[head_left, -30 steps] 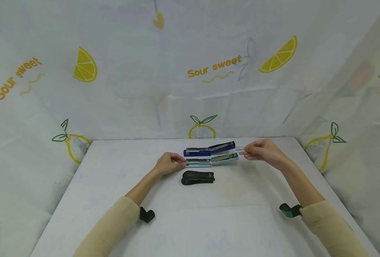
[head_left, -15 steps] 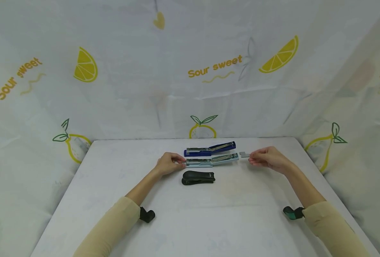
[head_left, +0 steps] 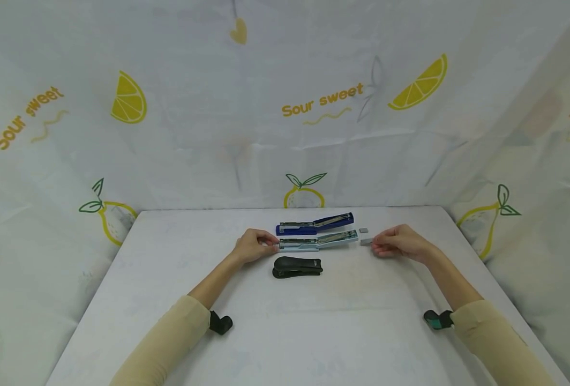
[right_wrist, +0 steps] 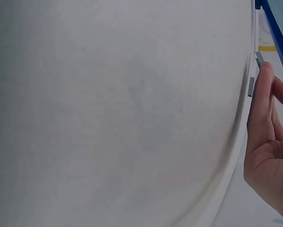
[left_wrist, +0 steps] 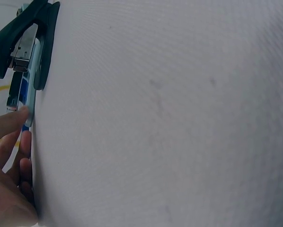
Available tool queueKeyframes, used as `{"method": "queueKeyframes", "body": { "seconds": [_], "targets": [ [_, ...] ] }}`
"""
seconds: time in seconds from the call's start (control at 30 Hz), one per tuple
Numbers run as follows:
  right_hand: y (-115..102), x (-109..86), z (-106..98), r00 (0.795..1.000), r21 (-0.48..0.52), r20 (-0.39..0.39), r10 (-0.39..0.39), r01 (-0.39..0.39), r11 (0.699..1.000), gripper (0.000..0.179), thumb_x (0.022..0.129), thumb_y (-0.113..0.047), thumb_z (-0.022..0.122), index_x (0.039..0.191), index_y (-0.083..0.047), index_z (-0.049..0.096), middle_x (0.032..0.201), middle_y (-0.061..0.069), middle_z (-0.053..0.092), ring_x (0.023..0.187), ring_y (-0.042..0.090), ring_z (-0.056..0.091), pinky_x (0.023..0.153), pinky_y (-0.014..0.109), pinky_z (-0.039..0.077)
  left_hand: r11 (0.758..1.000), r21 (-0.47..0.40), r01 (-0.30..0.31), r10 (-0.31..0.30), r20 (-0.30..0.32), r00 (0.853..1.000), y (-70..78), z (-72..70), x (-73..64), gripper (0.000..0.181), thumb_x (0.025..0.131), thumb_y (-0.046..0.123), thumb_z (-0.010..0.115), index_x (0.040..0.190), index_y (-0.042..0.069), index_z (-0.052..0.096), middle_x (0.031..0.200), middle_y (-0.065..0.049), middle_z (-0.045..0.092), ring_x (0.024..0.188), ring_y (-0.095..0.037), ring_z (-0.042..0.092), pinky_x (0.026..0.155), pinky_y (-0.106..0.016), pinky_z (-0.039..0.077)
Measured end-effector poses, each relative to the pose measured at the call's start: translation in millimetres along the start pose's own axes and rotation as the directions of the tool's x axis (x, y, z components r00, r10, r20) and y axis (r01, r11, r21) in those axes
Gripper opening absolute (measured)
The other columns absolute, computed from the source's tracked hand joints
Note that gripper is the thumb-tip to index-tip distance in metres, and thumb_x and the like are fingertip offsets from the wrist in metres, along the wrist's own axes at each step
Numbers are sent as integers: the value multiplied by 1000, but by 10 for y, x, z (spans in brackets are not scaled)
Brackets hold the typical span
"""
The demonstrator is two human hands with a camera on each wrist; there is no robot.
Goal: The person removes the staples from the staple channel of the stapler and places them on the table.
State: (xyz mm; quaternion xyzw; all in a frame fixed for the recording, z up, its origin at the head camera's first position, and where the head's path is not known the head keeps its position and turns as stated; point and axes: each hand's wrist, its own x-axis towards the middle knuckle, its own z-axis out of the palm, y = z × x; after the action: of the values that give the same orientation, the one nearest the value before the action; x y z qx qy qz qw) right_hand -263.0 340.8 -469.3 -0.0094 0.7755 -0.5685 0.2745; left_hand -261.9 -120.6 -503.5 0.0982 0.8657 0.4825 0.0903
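The light-blue stapler (head_left: 298, 248) lies opened out on the white table (head_left: 343, 332), its left end pinched between the thumb and curled fingers of the left hand (head_left: 253, 245). Its upper half slants away to the right, exposing the metal channel; whether staples sit inside, I cannot tell. The right hand (head_left: 400, 241) is closed to a pinch on a small grey strip (head_left: 366, 242), just right of that stapler. A grey piece (head_left: 364, 230) lies slightly farther back. The dark-blue stapler (head_left: 295, 230), also opened, lies on the far side; the black stapler (head_left: 297, 266), closed, on the near side, its inside hidden.
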Motion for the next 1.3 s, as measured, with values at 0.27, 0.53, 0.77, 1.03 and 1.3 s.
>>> {"method": "queueKeyframes", "body": {
  "seconds": [0.27, 0.53, 0.77, 1.03, 1.3],
  "targets": [
    [22, 32, 21, 1000, -69, -3, 5, -5, 998, 42, 112, -10, 57, 138, 23, 56, 104, 7, 82, 91, 10, 80, 85, 28, 65, 1000, 12, 10, -10, 3, 1000, -17, -1, 1, 20, 87, 23, 89, 106, 15, 85, 89, 4, 75, 78, -11, 57, 78, -30, 41],
    [-24, 1, 26, 998, -199, -61, -7, -6, 980, 38, 111, -9, 59, 132, 22, 62, 104, 12, 83, 88, 11, 80, 81, 28, 65, 1000, 6, 13, -13, 9, 1000, 4, 9, 2, 20, 88, 22, 89, 106, 15, 85, 91, 4, 75, 79, -11, 57, 80, -30, 41],
    [-100, -55, 20, 993, -240, -107, -46, 20, 971, 36, 110, -13, 63, 130, 18, 66, 108, 17, 82, 90, 14, 80, 82, 29, 66, 1000, -6, 9, -9, 24, 1000, -26, 2, -4, 23, 89, 24, 88, 109, 14, 84, 94, 2, 76, 81, -12, 56, 80, -30, 41],
    [-275, -145, 33, 987, -207, -134, -86, 57, 977, 42, 110, -16, 64, 135, 17, 63, 112, 16, 82, 96, 14, 80, 88, 30, 65, 997, -16, -76, 78, 138, 987, -96, -55, -38, 29, 94, 20, 85, 120, 9, 80, 109, -7, 79, 99, -13, 61, 94, -28, 46],
    [-574, -258, 268, 985, -168, -70, -156, 143, 975, 45, 107, -14, 68, 136, 20, 60, 110, 15, 83, 95, 16, 82, 90, 36, 65, 983, 63, -172, 147, 286, 947, -112, -168, -163, 31, 98, 25, 80, 125, 10, 78, 119, -7, 80, 110, -16, 65, 103, -30, 49]
  ]
}}
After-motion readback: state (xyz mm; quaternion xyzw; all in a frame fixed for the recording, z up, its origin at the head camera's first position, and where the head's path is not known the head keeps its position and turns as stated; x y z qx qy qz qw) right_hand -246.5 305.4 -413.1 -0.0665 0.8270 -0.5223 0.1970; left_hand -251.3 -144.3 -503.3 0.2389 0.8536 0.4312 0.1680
